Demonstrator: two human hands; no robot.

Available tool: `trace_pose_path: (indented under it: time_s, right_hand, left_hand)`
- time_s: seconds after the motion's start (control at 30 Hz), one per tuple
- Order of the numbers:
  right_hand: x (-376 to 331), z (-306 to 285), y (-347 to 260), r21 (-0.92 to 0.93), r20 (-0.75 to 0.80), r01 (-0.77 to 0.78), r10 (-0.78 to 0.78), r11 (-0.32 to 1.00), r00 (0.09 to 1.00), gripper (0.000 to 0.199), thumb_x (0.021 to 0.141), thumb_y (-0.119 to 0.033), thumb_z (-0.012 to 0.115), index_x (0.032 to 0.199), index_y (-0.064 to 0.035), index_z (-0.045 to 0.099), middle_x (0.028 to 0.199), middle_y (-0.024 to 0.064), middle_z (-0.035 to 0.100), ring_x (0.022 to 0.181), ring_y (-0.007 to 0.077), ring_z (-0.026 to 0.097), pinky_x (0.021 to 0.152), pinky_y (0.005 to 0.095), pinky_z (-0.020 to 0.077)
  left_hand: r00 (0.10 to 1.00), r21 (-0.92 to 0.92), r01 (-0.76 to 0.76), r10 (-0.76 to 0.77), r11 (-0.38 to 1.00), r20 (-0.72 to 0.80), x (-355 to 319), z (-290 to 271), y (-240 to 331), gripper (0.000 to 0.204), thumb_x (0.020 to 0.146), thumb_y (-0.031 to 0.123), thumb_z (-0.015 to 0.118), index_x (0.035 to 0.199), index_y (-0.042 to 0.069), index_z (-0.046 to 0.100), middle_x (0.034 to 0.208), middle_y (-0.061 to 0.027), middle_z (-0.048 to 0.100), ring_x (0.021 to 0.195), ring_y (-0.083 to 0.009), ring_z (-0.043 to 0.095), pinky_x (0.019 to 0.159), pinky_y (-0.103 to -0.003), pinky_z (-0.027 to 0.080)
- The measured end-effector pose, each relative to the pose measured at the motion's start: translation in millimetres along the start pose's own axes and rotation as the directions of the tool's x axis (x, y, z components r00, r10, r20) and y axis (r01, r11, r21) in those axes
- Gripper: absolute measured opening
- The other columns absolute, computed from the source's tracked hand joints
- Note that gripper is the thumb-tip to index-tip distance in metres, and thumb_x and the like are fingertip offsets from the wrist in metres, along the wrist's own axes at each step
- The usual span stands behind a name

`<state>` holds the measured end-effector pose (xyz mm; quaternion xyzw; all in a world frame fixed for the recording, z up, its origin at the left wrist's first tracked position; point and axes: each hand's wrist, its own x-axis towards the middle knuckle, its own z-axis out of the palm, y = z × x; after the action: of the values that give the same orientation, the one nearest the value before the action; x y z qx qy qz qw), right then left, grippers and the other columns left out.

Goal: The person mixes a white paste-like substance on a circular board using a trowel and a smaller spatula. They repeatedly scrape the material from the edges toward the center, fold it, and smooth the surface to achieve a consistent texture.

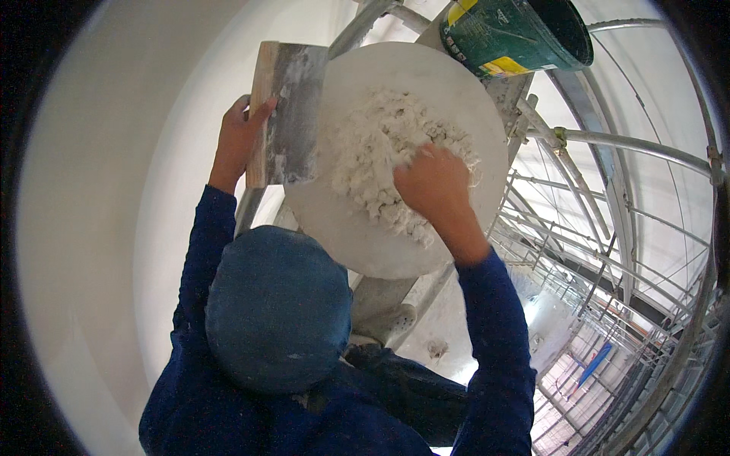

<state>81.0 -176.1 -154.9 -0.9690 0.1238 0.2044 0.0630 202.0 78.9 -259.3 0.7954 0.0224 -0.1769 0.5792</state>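
My left hand (239, 139) grips a wide scraper (295, 114) by its wooden back edge; the thumb lies over the wood and the grey blade is smeared white. The scraper is held upright above the left side of a round whitish board (411, 262). Spread over the board's middle is a lumpy pile of white plaster-like material (372, 163). My right hand (435, 182) is down at the right part of this pile, its fingers curled in and slightly blurred. Whatever those fingers hold is hidden.
A dark green bucket (494, 34) is beyond the board at the upper right. Metal scaffold tubes (639, 144) run along the right side, with a deep drop visible between them. A smooth pale curved wall (91, 228) rises on the left.
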Motion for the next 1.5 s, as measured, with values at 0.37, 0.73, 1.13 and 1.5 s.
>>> trace_pose_path:
  time_s: [0.37, 0.73, 1.13, 1.5]
  right_hand:
    - [30, 6, 53, -0.02, -0.029, -0.136, 0.135, 0.991, 0.99, 0.037, 0.073, -0.028, 0.057, 0.096, 0.0002, 0.066, 0.094, 0.0239, 0.066, 0.091, 0.0396, 0.065, 0.082, 0.0474, 0.0515]
    - [17, 38, 127, 0.069, -0.081, -0.238, 0.243, 0.969, 0.967, 0.042, 0.078, -0.034, 0.058, 0.087, 0.0063, 0.065, 0.096, 0.0261, 0.065, 0.094, 0.042, 0.063, 0.084, 0.0475, 0.0506]
    - [-43, 4, 204, -0.263, -0.237, 0.17, -0.235, 0.95, 0.943, 0.027, 0.086, -0.021, 0.056, 0.104, -0.0054, 0.068, 0.099, 0.016, 0.069, 0.091, 0.0328, 0.066, 0.084, 0.0434, 0.0512]
    - [-92, 48, 95, -0.262, 0.065, 0.131, -0.118, 0.956, 0.991, 0.026, 0.08, -0.005, 0.053, 0.105, 0.0005, 0.057, 0.078, 0.0164, 0.064, 0.067, 0.0323, 0.066, 0.06, 0.0419, 0.0532]
  left_hand:
    - [0.999, 0.051, 0.031, -0.032, 0.998, 0.014, -7, 2, -11, 0.053, 0.087, 0.04, 0.067, 0.113, -0.006, 0.058, 0.083, -0.0125, 0.064, 0.069, -0.0171, 0.061, 0.065, -0.03, 0.05]
    - [0.996, 0.062, 0.045, -0.049, 0.997, 0.073, -8, 20, 0, 0.049, 0.089, 0.039, 0.064, 0.111, -0.004, 0.057, 0.083, -0.011, 0.064, 0.071, -0.0149, 0.06, 0.065, -0.029, 0.049]
    - [0.995, 0.045, 0.004, -0.008, 0.999, 0.095, -5, 26, 8, 0.052, 0.089, 0.045, 0.063, 0.109, -0.003, 0.058, 0.084, -0.0103, 0.062, 0.069, -0.0134, 0.059, 0.061, -0.027, 0.048]
    - [0.993, 0.063, 0.036, -0.043, 0.997, 0.109, -20, 29, -1, 0.047, 0.089, 0.039, 0.065, 0.108, -0.003, 0.058, 0.082, -0.0078, 0.062, 0.069, -0.0123, 0.057, 0.062, -0.027, 0.047]
